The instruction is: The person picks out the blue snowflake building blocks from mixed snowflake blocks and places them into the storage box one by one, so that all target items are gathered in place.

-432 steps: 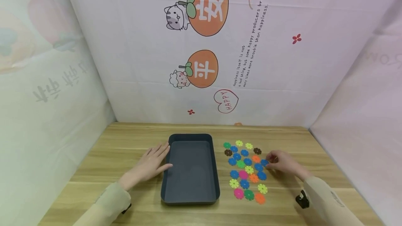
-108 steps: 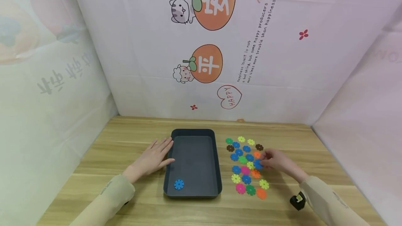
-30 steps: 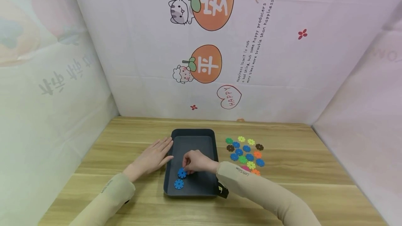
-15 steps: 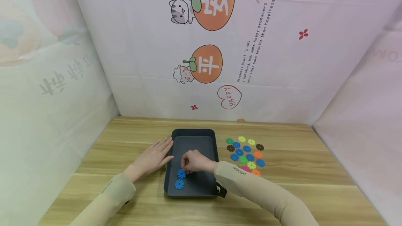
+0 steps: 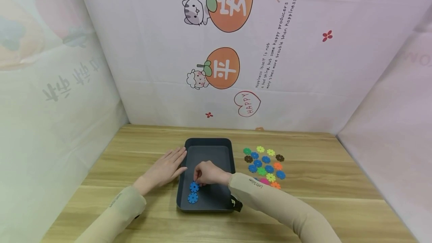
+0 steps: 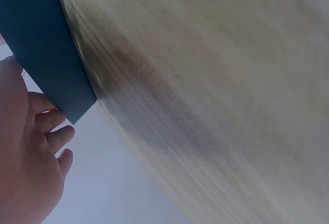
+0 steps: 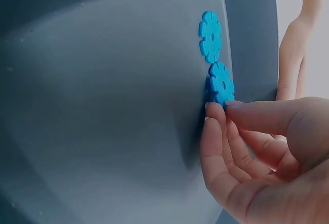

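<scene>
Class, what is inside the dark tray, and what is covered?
One blue disc lies flat; the right hand pinches another disc. In the head view, that hand and its sleeve hide part of the tray; anything beneath is unseen.

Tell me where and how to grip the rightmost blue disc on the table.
Pinch the rightmost blue disc by its notched rim, on the right side, coming in from the right. It lies flat, so its edge should give the surest hold. Bare table lies to its right, while a yellow disc sits close on its left and an orange disc just beyond it.
</scene>
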The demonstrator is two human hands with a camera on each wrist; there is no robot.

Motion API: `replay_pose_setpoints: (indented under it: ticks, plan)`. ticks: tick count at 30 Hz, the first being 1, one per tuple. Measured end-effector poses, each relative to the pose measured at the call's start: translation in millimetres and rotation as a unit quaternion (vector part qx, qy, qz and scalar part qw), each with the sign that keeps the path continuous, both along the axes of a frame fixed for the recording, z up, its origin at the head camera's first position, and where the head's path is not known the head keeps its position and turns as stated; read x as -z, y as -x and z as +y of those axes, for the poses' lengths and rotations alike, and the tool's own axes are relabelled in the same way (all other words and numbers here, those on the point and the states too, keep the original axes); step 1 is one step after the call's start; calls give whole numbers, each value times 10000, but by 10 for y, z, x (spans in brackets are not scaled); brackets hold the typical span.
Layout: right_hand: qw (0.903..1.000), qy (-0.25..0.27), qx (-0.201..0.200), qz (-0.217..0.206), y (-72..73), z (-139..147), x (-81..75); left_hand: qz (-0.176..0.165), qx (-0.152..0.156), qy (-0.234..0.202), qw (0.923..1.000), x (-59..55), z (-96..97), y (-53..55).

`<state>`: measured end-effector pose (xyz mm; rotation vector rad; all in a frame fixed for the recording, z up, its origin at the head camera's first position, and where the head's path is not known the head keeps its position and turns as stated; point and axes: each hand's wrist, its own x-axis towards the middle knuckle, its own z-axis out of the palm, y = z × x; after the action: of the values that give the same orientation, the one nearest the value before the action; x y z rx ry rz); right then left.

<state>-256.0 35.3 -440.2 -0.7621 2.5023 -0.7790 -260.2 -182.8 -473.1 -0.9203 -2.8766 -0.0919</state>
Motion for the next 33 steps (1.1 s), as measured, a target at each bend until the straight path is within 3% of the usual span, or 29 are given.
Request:
replay_pose_setpoints:
  ticks: [8,18,26,33]
  plan:
    - [10000,-46,54,47,6,4,9,-22,-8,0,10000,-5,5,4]
    - [9995,302,58,64,49,109,-52,-30,-75,2,10000,12,10,-1]
    - [9978,570,307,154,90,427,-196,-46,-60,-102,9999,1,15,-18]
    - [9945,882,541,130,117,875,-307,-131,-60,-142,9998,17,11,-11]
